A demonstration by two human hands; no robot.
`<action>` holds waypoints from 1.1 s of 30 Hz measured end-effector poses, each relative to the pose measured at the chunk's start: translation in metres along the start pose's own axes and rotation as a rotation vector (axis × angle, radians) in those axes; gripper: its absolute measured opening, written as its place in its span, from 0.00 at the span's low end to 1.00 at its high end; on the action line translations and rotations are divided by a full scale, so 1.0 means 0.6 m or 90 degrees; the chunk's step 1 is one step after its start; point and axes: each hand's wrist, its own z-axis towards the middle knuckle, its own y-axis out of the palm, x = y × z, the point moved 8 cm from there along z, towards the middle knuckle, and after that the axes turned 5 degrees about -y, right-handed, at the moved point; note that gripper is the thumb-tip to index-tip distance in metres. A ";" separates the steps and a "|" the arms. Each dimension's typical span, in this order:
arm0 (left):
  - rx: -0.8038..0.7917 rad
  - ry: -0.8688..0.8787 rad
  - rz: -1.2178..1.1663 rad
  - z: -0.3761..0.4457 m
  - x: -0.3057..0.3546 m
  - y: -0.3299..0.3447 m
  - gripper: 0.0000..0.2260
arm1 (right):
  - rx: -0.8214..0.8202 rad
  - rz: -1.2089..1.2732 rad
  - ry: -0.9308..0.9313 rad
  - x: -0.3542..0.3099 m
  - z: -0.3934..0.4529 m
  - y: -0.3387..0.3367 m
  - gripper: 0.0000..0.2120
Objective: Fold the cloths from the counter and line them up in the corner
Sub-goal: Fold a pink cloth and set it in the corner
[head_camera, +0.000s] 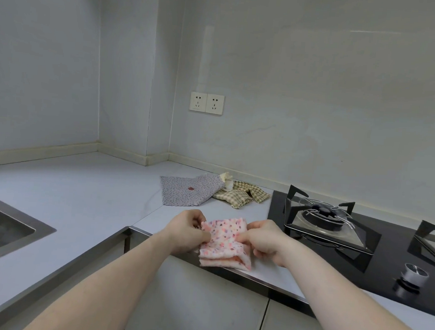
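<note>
The counter [86, 189] carries a gas hob [360, 242]. Left of the hob lie a grey dotted cloth [187, 192] and a checked cloth [242, 196]. At the counter's front edge, beside the hob, the left hand [187, 231] and right hand [267, 241] pinch a pink cloth [222, 240], partly folded.

Grey counter [85, 194] — lilac cloth [187, 193], checked cloth [240, 196], pink cloth [224, 242], hob [385, 259].
</note>
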 end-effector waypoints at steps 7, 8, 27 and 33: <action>0.040 0.026 -0.008 0.005 -0.001 -0.006 0.13 | 0.064 0.157 -0.113 -0.004 0.009 0.004 0.07; 0.064 0.036 0.003 0.003 -0.001 -0.010 0.09 | 0.079 0.154 -0.143 -0.007 0.007 0.002 0.07; 0.083 0.036 -0.030 -0.015 0.001 -0.014 0.11 | 0.261 -0.063 -0.302 -0.001 -0.026 -0.013 0.09; 0.098 0.030 0.038 -0.019 0.009 -0.007 0.11 | 0.287 -0.238 -0.273 -0.011 -0.035 -0.006 0.11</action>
